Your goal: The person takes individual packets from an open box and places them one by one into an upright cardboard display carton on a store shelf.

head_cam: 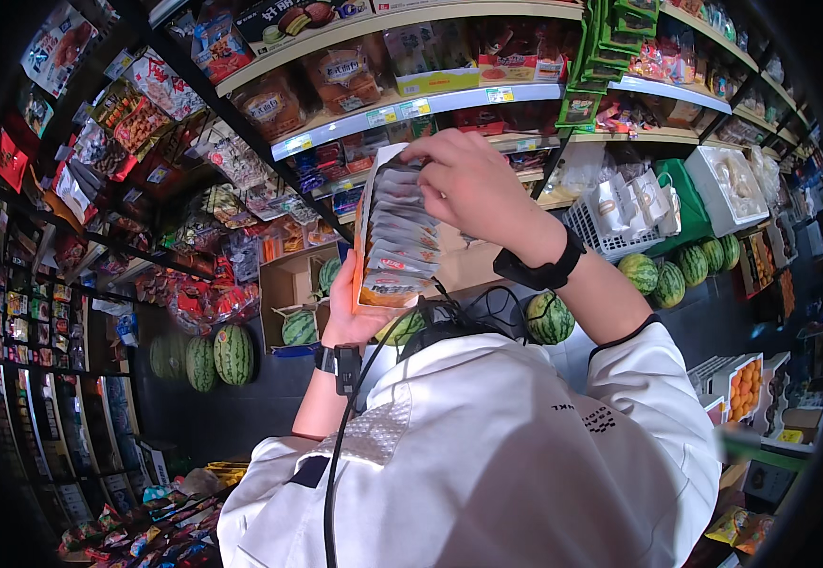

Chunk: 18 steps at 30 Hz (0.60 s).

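Note:
My left hand point(356, 302) holds an open carton point(362, 234), orange and white on the outside, by its side and lower end. Inside the carton stands a row of grey foil snack packets point(401, 234), packed one behind another. My right hand point(454, 177) is over the far end of the carton, its fingers bent and touching the packets there; whether they grip one cannot be told. A black band is on each wrist.
Ahead, shelves point(426, 106) bear bagged bread and boxed snacks. Hanging snack bags point(127, 117) fill the left racks. Watermelons point(234, 355) lie on the floor, some by a cardboard box point(287, 284). A white basket point(603, 234) stands right. A black cable point(340, 440) runs down my left side.

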Motion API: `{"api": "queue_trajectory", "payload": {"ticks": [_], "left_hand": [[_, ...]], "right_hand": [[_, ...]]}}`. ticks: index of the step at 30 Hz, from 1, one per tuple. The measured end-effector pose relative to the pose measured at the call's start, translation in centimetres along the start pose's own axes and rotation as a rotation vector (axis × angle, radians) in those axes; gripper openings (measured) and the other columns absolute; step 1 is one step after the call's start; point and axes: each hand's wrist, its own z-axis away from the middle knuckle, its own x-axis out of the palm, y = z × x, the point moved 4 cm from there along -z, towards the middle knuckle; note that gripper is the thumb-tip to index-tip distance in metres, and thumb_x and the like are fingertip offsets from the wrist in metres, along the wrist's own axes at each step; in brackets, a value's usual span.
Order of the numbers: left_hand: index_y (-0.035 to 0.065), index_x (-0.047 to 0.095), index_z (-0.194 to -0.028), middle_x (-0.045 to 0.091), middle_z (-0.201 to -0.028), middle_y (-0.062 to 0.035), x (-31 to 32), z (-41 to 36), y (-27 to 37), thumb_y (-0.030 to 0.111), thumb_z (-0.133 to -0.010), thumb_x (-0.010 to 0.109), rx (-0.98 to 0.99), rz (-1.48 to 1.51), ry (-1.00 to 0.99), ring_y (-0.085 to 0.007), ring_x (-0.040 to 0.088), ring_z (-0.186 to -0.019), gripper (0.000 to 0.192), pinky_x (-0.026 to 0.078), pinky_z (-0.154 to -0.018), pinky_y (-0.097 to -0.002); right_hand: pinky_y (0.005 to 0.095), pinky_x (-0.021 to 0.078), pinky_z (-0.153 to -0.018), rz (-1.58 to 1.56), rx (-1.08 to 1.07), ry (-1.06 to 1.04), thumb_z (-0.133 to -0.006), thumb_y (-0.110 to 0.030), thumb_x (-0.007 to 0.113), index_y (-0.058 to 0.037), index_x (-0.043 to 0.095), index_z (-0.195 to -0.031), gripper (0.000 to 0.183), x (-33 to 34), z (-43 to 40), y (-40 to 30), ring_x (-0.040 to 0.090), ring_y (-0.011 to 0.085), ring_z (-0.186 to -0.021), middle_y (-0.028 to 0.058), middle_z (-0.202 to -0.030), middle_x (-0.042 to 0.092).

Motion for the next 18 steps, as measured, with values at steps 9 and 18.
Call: {"api": "queue_trajectory", "payload": {"ticks": [9, 18], "left_hand": [[0.0083, 0.042, -0.145, 0.047, -0.146, -0.0176, -1.9, -0.6, -0.1, 0.055, -0.098, 0.046, -0.103, 0.189, -0.265, -0.0371, 0.048, -0.131, 0.066, 0.038, -0.107, -0.0551], [0.004, 0.051, -0.136, 0.059, -0.128, -0.0211, 0.4, -0.3, -0.4, 0.052, -0.096, 0.042, -0.082, 0.19, -0.07, -0.0387, 0.059, -0.112, 0.063, 0.049, -0.092, -0.0516]], "right_hand": [[0.0394, 0.0515, -0.073, -0.04, 0.178, 0.347, -0.085, -0.008, 0.064, -0.0025, 0.061, -0.091, 0.008, -4.5, -0.4, 2.0, 0.062, 0.0314, -0.083, 0.0119, -0.096, 0.063], [0.0383, 0.0537, -0.072, -0.259, 0.284, 0.105, -0.086, -0.004, 0.063, -0.0049, 0.066, -0.103, 0.017, -5.0, 0.9, 2.8, 0.066, 0.0326, -0.083, 0.0147, -0.095, 0.067]]}}
